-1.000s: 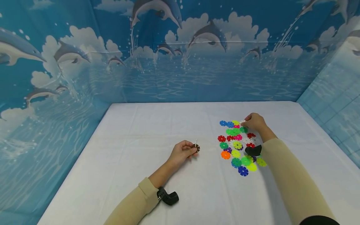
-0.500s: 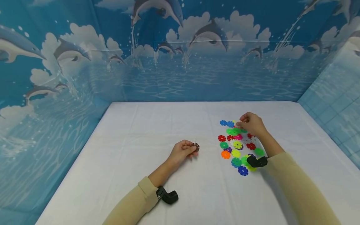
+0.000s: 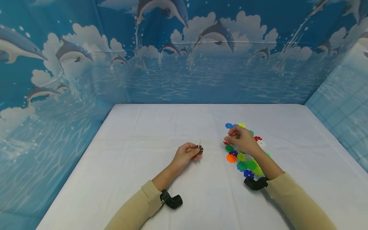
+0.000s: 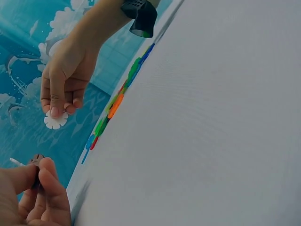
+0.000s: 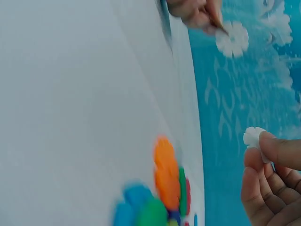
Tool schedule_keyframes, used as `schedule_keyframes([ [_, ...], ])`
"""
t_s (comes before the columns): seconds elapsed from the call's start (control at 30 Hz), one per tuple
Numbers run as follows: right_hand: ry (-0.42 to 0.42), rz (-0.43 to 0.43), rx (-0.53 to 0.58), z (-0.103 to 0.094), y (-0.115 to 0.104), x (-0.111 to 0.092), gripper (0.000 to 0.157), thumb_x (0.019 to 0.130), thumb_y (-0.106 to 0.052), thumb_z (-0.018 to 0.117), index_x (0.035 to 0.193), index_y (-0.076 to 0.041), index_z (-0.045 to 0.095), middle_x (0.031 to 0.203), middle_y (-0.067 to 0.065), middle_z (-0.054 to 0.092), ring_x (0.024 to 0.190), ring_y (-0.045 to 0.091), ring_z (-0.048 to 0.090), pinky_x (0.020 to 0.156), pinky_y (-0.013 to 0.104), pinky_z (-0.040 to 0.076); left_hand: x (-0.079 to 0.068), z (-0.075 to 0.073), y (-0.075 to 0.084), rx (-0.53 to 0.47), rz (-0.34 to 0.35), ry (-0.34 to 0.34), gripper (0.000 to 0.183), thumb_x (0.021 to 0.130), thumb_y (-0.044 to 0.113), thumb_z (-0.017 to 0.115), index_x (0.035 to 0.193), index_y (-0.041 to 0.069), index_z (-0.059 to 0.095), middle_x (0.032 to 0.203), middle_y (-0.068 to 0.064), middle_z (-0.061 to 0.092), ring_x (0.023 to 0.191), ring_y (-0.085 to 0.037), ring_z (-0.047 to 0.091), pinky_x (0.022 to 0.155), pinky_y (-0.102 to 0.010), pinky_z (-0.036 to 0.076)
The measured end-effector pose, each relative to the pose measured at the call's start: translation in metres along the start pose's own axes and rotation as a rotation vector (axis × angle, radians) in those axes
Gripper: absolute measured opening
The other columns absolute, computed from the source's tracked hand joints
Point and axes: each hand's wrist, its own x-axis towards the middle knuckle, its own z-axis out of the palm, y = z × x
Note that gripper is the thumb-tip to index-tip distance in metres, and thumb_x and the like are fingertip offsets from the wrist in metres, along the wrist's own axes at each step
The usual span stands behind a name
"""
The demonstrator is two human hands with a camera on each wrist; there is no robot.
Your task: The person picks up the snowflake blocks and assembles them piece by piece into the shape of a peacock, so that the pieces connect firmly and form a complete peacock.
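My left hand [image 3: 183, 157] pinches a brown notched plastic disc [image 3: 201, 149] above the middle of the table. A white snowflake disc [image 5: 233, 40] stands crosswise in the brown one; in the head view it shows edge-on as a thin upright sliver. Over the left side of the disc pile, my right hand [image 3: 244, 139] pinches another white snowflake disc [image 4: 55, 121] between thumb and fingers. That second white disc is held off the table, a short way from the joined pair.
Loose notched discs in many colours lie right of centre, among them an orange disc [image 3: 231, 158], a green disc [image 3: 242, 165] and a dark blue disc [image 3: 248, 174]. White cloth [image 3: 138, 143] covers the table. A dolphin-print curtain [image 3: 172, 83] hangs behind it.
My right hand has come from the far right of the pile leftward and nearer, carrying a white disc towards my left hand. The left hand has stayed nearly still with its discs.
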Motion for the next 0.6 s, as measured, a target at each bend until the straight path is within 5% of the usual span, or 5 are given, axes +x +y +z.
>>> schedule_keyframes([
  [0.3, -0.044, -0.093, 0.026, 0.041, -0.018, -0.015, 0.012, 0.089, -0.012, 0.073, 0.091, -0.005, 0.063, 0.079, 0.001, 0.064, 0.071, 0.022, 0.062, 0.062, 0.025, 0.052, -0.001, -0.004, -0.004, -0.004, 0.103, -0.048, 0.021, 0.094, 0.011, 0.064, 0.103, -0.009, 0.060, 0.087, -0.010, 0.071, 0.070, -0.005, 0.064, 0.063, -0.018, 0.051],
  [0.6, 0.001, -0.262, -0.023, 0.060, -0.022, -0.022, 0.008, 0.084, -0.007, 0.076, 0.090, -0.007, 0.070, 0.084, -0.002, 0.068, 0.077, 0.014, 0.062, 0.069, 0.027, 0.054, 0.003, 0.001, -0.002, 0.017, -0.023, -0.005, 0.022, 0.094, 0.000, 0.060, 0.109, -0.015, 0.057, 0.081, -0.003, 0.069, 0.066, -0.005, 0.063, 0.059, -0.017, 0.049],
])
